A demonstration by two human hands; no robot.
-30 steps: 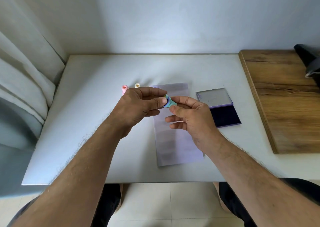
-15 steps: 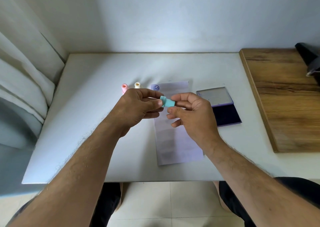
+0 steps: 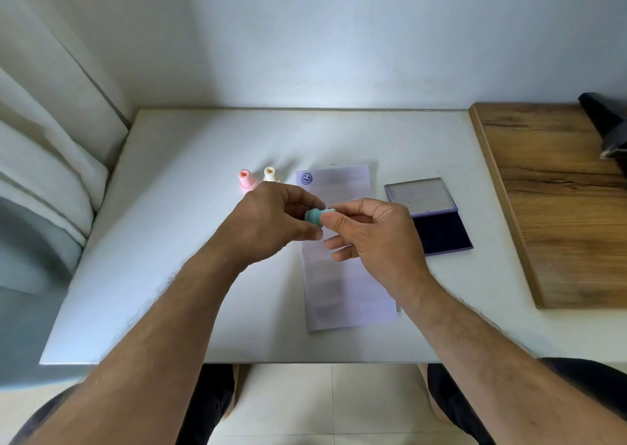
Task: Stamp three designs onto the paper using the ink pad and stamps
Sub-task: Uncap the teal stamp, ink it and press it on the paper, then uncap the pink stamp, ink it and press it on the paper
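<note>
White table: open ink pad, teal stamp between both hands.

I see teal stamp, plain, no marking. Pink stamp with darker pink top. Cream stamp with orange-tan top. Paper pale lavender, faint grey bands showing through, one blue round print at far corner. Ink pad dark navy, lilac rim; its lid grey. Table white, plain. Board brown, dark wood grain. Curtain off-white.
</note>
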